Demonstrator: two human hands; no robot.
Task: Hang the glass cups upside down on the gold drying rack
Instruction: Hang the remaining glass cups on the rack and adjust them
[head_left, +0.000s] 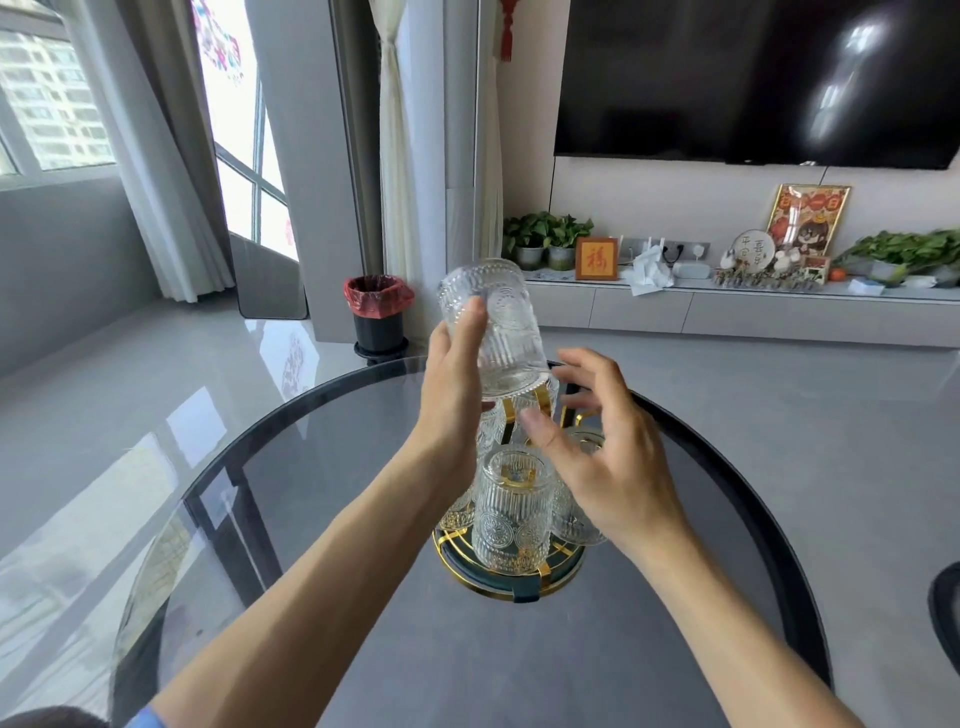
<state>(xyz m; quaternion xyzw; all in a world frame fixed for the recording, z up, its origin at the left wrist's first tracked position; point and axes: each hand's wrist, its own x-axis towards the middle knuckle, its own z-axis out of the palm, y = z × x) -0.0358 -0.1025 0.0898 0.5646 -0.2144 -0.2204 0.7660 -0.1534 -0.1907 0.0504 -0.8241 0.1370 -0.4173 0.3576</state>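
Left hand (451, 395) grips a ribbed glass cup (491, 327), mouth down and tilted, right over the top of the gold rack (511, 564). Just right of it, the right hand (597, 447) hovers with fingers spread, empty. Below both hands, more cups (511, 512) hang upside down on the rack.

福 on small framed sign (597, 258).
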